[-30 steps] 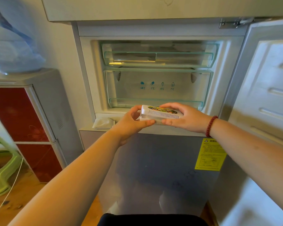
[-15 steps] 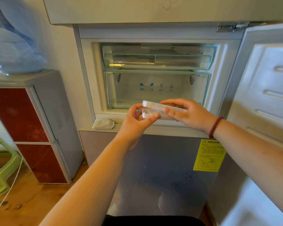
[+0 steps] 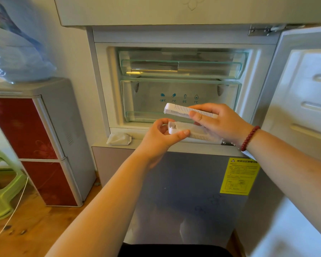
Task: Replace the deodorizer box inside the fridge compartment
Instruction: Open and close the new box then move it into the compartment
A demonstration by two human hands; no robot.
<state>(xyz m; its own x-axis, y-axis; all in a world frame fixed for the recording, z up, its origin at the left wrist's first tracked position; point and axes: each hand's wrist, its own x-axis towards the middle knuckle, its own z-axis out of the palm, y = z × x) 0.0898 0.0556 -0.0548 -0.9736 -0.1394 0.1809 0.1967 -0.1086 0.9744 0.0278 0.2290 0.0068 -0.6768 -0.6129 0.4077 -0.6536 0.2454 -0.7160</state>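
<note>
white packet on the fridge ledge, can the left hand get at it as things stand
Probably not right away. The path to the white packet looks free, low and to that side, but the left hand is pinching the box's lower half, so it would need to let go first.

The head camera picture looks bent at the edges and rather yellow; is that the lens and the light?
Head view: the wide lens bows the open door and cabinet outward; warm light tints everything yellow; glare streaks the clear drawers; the box lid stays fairly sharp.
</note>
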